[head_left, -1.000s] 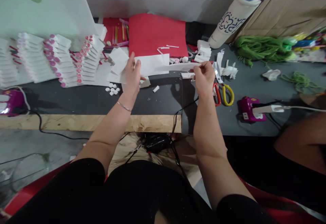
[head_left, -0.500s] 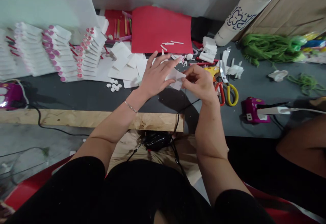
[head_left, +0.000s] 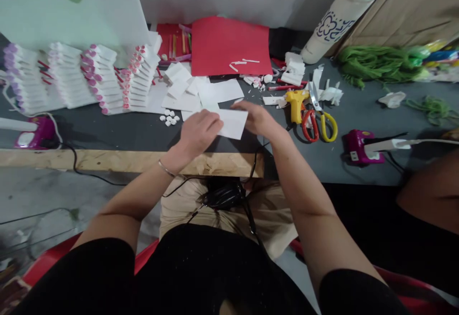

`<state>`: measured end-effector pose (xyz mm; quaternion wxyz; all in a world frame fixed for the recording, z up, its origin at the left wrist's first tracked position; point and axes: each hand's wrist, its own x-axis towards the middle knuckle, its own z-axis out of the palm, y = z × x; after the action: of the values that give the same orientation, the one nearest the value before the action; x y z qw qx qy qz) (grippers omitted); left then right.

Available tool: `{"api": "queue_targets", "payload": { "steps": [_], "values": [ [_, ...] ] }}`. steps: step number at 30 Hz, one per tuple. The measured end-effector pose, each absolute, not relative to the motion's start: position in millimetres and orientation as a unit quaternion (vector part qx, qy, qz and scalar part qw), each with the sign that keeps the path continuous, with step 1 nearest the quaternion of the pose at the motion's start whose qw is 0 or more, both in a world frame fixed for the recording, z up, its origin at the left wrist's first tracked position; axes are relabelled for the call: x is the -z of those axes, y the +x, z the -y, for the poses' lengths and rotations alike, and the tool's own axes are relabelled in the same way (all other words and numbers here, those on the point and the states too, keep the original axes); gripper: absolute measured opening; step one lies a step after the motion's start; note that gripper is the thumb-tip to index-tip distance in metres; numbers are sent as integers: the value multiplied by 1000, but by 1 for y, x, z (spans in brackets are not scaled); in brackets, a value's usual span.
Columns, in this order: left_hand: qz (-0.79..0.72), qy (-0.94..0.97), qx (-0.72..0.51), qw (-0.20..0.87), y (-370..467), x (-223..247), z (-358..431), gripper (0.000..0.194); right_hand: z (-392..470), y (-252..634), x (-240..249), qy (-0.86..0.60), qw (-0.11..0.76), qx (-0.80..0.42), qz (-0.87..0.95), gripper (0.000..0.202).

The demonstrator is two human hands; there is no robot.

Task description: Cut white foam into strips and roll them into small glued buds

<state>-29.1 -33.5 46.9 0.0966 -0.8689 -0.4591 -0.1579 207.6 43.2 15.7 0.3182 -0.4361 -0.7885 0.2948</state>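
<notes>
My left hand (head_left: 201, 132) is closed on the left end of a small white sheet of paper (head_left: 233, 124), held just over the dark tabletop. At the sheet's right edge is my right hand (head_left: 257, 118), its fingers loosely curved and apart; whether they touch the paper I cannot make out. Behind the hands lie more white paper pieces (head_left: 184, 101), overlapping one another. Several small white pellets (head_left: 169, 118) sit left of my left hand. To the right of my right hand are a yellow glue gun (head_left: 296, 104) and scissors (head_left: 315, 114) with a red and a yellow handle.
Rows of white paper rolls with pink tips (head_left: 138, 81) stand at the left. A red sheet (head_left: 229, 42) lies at the back, beside a white bottle (head_left: 337, 23). Green yarn (head_left: 380, 64) and a purple power socket (head_left: 364, 147) are at the right, near another person's arm (head_left: 430, 186).
My left hand has gone from spread fingers to a grip on the paper and moved toward me. My right hand's pinch on the paper has loosened. The view has shifted slightly left.
</notes>
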Motion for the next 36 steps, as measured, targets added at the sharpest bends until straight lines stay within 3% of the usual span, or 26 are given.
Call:
{"api": "queue_targets", "payload": {
  "steps": [4,6,10,14,17,30,36],
  "values": [
    [438,-890,78,98,-17,-30,52,28,-21,227,-28,-482,358,-246,761,30],
    [458,-885,51,57,-12,-26,59,21,8,231,-34,-446,336,-244,793,24],
    [496,-866,59,-5,-3,-24,67,19,59,214,-24,-415,250,-147,862,46],
    [495,-865,82,-22,-8,-21,73,19,69,201,-4,-474,205,-88,852,15],
    [501,-857,118,-43,-26,-16,76,19,66,208,3,-475,216,-65,850,20],
    [569,-784,209,-132,-79,4,63,25,54,228,17,-486,312,-124,807,21],
    [587,-766,234,-119,-79,9,63,29,42,228,21,-537,296,-121,781,31]
  ]
}}
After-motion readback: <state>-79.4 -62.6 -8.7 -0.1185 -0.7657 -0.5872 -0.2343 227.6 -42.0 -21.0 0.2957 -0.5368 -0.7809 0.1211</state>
